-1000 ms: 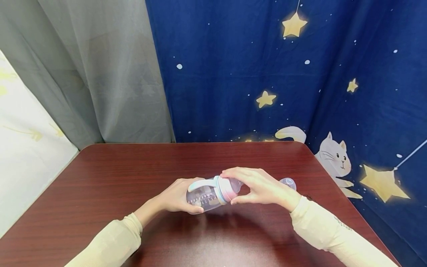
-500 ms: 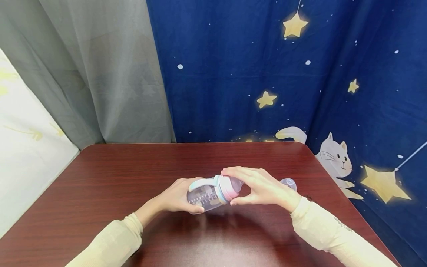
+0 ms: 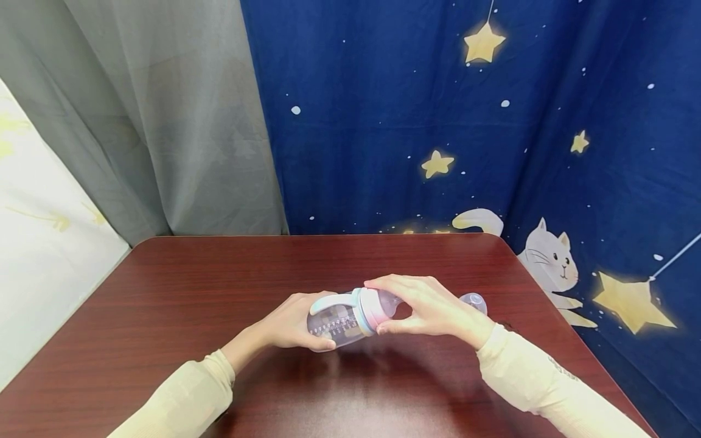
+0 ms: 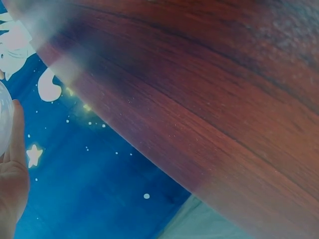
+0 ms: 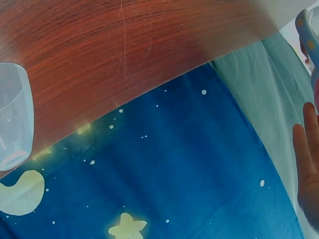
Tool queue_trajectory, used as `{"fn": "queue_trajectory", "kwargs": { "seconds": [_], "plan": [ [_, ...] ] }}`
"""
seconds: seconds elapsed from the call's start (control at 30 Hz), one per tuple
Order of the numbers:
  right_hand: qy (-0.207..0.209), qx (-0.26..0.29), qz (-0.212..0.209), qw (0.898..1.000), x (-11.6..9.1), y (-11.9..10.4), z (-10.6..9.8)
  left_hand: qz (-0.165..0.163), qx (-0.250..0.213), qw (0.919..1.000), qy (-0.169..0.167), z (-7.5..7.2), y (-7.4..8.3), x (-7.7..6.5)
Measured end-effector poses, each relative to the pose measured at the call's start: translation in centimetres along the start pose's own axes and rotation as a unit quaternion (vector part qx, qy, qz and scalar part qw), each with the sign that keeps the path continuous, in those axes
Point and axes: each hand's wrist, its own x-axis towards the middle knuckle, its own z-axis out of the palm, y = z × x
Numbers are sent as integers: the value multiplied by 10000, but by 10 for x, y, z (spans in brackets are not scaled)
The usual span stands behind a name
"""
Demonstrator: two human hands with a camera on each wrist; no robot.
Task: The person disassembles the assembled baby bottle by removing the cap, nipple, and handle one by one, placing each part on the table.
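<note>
A clear baby bottle (image 3: 336, 322) with a pale blue handle and a pink collar lies tilted above the table, its nipple end pointing right. My left hand (image 3: 292, 321) grips the bottle's body from the left, thumb along the near side. On the pink collar (image 3: 375, 309), the fingers and thumb of my right hand (image 3: 429, 306) hold on from the right. The left wrist view shows only a rounded bit of the bottle (image 4: 4, 117) beside the left hand. At the right wrist view's edge, part of the blue handle (image 5: 308, 37) shows near the right fingers.
A clear domed bottle cap (image 3: 474, 301) stands on the table behind the right wrist; the right wrist view shows the cap larger at its left edge. The dark red wooden table (image 3: 230, 267) ends at a blue star-patterned curtain (image 3: 372, 152) and a grey curtain (image 3: 202, 152).
Both hands keep their hold on the bottle. The right fingers and collar have shifted only very slightly; the cap stays in place.
</note>
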Motion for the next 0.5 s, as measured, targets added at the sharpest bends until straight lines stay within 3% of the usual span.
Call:
{"fn": "queue_trajectory", "kwargs": {
  "seconds": [0.5],
  "plan": [
    [-126, 48, -269, 9995, 0, 1, -2, 53, 49, 10000, 21, 1, -1, 0]
  ]
}}
